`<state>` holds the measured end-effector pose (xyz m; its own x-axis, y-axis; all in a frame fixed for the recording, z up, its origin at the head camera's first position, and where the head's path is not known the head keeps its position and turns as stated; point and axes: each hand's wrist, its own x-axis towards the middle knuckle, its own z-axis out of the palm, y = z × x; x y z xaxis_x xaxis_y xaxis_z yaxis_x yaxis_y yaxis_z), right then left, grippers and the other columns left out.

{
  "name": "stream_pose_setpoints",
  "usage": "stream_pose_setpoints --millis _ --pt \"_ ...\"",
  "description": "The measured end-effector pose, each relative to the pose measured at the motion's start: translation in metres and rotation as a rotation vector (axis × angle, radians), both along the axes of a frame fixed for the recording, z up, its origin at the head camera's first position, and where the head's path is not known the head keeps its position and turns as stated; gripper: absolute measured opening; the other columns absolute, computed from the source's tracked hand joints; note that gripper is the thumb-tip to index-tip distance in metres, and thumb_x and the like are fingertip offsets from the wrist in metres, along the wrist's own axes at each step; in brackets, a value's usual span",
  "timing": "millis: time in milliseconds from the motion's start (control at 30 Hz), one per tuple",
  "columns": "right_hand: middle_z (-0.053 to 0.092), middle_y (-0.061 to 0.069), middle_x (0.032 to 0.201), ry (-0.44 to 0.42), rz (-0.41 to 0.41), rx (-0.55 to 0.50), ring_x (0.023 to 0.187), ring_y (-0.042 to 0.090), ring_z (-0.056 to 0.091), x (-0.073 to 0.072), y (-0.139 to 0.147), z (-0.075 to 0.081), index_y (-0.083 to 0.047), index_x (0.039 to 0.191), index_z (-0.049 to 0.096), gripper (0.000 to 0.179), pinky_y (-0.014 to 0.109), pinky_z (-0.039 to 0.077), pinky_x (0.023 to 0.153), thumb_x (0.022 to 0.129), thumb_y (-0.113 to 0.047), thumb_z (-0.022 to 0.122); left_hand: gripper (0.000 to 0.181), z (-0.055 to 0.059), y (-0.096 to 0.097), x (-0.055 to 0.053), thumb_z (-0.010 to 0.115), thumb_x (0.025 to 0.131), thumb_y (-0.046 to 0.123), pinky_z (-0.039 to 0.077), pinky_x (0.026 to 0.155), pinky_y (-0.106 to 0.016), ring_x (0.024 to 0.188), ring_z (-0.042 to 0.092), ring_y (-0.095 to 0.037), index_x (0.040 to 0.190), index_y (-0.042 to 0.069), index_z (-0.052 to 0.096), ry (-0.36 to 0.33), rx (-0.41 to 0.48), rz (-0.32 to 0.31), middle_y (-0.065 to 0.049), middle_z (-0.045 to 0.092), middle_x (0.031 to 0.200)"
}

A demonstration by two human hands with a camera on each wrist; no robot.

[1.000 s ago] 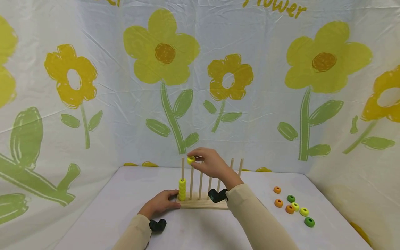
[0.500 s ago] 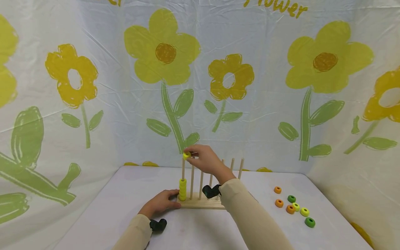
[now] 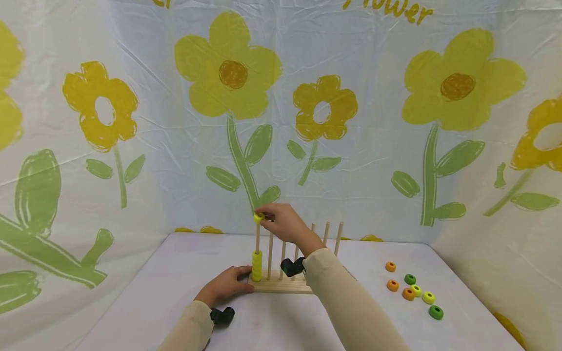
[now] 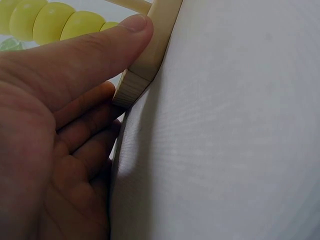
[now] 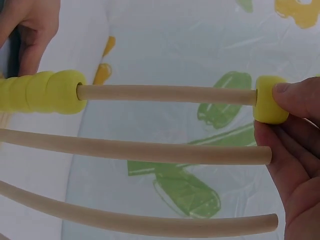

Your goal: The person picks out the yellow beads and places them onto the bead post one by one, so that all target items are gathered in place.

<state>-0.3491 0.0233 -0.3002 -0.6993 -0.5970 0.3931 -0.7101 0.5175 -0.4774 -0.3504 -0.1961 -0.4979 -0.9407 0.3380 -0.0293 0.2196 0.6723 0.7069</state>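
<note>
My right grip (image 3: 283,222) pinches yellow ring-shaped bead (image 5: 269,111) | bead round tip of leftmost pale wooden peg (image 5: 165,94), hole along peg's upright axis, above yellow bead stack (image 3: 256,266) | my left grip (image 3: 226,282), farther, pinches left end of pale wooden base (image 3: 283,288), short of counter (image 3: 145,282) far edge

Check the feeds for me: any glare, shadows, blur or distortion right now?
Head view: soft light, no strong glare. Left wrist: soft shadow on the table beside the wooden base. Right wrist: lowest peg looks bowed, probably lens distortion; pinched bead fairly sharp.
</note>
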Motion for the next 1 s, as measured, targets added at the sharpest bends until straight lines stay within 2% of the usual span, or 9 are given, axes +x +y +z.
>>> stream_pose_setpoints --millis 400,767,1000 --pt "0.066 0.005 0.124 0.014 -0.015 0.083 0.112 0.019 0.064 0.0016 -0.0046 0.003 -0.012 0.125 0.065 0.03 0.033 0.054 0.095 0.096 -0.012 0.059 0.074 0.0001 -0.0007 -0.0009 0.076 0.08 0.045 0.028 0.113 -0.062 0.14 0.037 -0.04 0.141 0.011 0.051 0.005 -0.001 -0.008 -0.013 0.049 0.147" --pt "0.068 0.005 0.119 0.073 -0.003 0.148 0.107 0.019 0.064 0.004 -0.005 0.0055 -0.011 0.122 0.067 0.027 0.033 0.054 0.094 0.096 -0.012 0.059 0.074 -0.0008 -0.0009 -0.001 0.076 0.08 0.045 0.029 0.113 -0.06 0.14 0.038 -0.039 0.14 0.011 0.052 0.014 0.003 -0.016 -0.012 0.049 0.146" --pt "0.066 0.005 0.124 0.058 -0.004 0.175 0.112 0.021 0.064 0.0009 -0.0056 0.0048 -0.01 0.125 0.066 0.029 0.033 0.053 0.096 0.096 -0.013 0.06 0.073 0.001 -0.0011 0.0008 0.076 0.08 0.044 0.029 0.112 -0.062 0.139 0.038 -0.04 0.14 0.009 0.052 0.029 -0.004 -0.033 -0.014 0.05 0.146"
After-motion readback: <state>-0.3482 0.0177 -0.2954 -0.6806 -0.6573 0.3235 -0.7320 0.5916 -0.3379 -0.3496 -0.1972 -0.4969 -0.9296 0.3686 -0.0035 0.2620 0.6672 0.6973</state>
